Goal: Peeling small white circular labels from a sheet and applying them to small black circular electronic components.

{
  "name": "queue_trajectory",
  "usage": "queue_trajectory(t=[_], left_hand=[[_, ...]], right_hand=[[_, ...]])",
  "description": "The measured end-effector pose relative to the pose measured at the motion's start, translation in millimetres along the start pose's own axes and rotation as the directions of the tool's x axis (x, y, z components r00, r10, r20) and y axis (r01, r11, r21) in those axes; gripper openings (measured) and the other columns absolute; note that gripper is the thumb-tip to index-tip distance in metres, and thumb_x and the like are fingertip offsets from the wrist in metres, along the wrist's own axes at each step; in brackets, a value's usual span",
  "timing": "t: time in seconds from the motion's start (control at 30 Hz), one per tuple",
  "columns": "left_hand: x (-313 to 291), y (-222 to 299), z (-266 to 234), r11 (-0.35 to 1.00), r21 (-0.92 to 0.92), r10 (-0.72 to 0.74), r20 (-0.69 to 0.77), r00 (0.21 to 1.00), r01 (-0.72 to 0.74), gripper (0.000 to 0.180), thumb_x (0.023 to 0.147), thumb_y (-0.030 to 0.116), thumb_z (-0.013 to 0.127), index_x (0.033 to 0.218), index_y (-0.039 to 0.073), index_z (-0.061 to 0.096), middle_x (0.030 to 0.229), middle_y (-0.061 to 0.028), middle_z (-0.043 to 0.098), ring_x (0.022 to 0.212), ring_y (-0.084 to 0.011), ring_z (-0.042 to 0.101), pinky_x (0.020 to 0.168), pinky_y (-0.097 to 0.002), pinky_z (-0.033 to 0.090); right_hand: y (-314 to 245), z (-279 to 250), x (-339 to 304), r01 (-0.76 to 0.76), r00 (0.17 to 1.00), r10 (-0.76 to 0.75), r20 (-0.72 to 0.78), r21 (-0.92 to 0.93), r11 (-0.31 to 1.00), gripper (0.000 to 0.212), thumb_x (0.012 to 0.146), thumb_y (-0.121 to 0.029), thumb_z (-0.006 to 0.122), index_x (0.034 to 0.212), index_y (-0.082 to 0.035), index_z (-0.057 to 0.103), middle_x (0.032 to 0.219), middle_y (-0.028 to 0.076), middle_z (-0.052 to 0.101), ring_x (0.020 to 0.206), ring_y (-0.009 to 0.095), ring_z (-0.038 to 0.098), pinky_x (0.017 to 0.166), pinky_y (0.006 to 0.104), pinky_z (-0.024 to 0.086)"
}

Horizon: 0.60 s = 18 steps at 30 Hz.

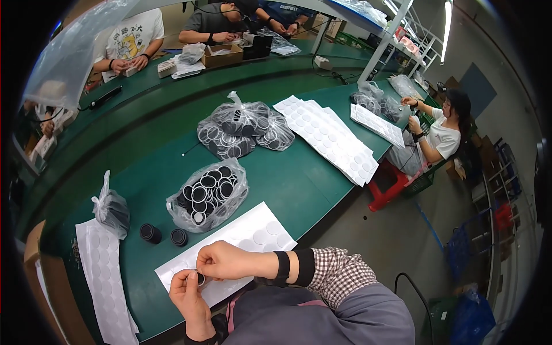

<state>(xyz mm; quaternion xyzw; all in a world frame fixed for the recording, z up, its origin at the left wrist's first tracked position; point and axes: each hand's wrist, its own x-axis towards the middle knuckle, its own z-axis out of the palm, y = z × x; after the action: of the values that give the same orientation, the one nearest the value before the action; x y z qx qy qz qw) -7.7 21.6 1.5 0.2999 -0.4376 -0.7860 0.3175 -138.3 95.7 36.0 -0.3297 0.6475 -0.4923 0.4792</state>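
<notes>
My left hand holds a small black disc with a white rim between thumb and fingers. Against the disc's upper edge, the fingertips of my right hand are pinched together; any thin piece between them is too small to make out. Both hands are over a white sheet of round stickers lying on the green table. Just beyond it sits an opened clear plastic bag full of similar black discs with white rims. Two short black stacks, one beside the other, stand left of that bag.
Knotted bags of discs are piled farther back, with more sticker sheets to their right. A tied bag and a sticker strip lie left, by a cardboard box. Other people work across and at right, near a red stool.
</notes>
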Motion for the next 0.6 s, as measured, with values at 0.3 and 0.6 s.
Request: queue_trajectory(t=[0.3, 0.6], left_hand=[[2.7, -6.7, -7.0, 1.0, 0.013, -0.024, 0.032, 0.999, 0.024, 0.007, 0.083, 0.006, 0.054, 0.085, 0.0, 0.056, 0.081, -0.0067, 0.059, 0.071, -0.0125, 0.057, 0.062, -0.0243, 0.05], [-1.0, -4.2, -5.2, 0.998, -0.015, -0.053, 0.01, 0.999, 0.054, 0.017, 0.085, 0.011, 0.051, 0.092, -0.004, 0.057, 0.084, -0.0086, 0.059, 0.073, -0.0149, 0.058, 0.063, -0.0281, 0.052]], right_hand=[[15.7, -7.6, 8.7, 0.058, 0.997, -0.061, 0.04, 0.068, 0.996, 0.02, 0.077, -0.021, 0.062, 0.077, -0.002, 0.057, 0.064, 0.003, 0.057, 0.052, 0.007, 0.05, 0.046, 0.0219, 0.041], [16.3, -0.2, 13.8, 0.073, 0.997, -0.071, 0.025, -0.071, 0.995, 0.025, 0.073, -0.024, 0.067, 0.067, -0.002, 0.06, 0.061, 0.002, 0.057, 0.053, 0.007, 0.05, 0.046, 0.0222, 0.039]])
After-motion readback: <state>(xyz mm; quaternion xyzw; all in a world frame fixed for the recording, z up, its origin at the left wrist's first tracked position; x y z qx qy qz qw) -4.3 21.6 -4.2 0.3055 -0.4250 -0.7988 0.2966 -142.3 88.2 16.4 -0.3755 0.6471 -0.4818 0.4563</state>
